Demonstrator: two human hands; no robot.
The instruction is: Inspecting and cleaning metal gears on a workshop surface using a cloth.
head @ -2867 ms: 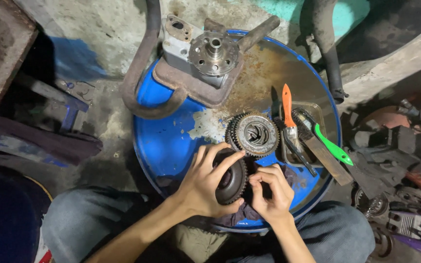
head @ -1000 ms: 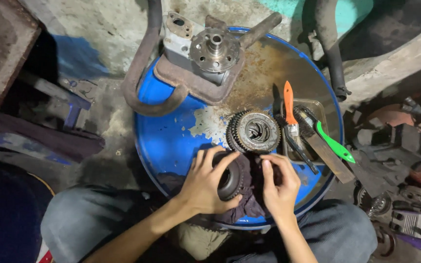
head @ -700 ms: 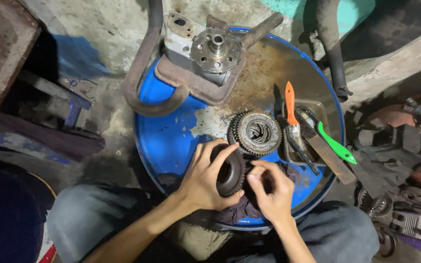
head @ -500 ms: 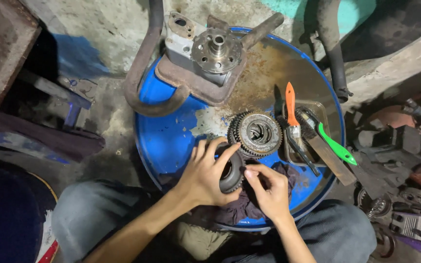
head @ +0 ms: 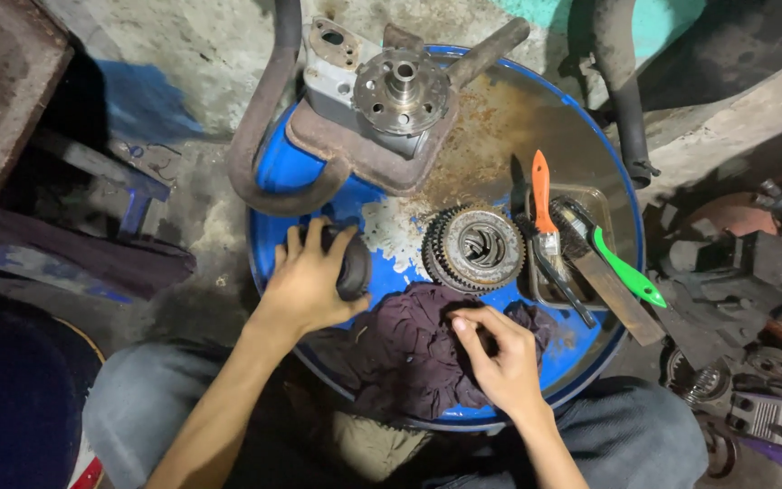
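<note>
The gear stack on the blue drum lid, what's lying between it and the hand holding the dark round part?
In the head view, only bare lid lies between the gear stack and the left hand: a patch of blue drum lid with worn, whitish paint.

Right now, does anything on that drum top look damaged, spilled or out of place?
Yes. The blue drum lid is badly worn: paint has flaked off beside the gear cluster and rust stains spread beneath the hub assembly. The dark rag lies crumpled. Left hand holds a dark round part; nothing looks spilled.
</note>
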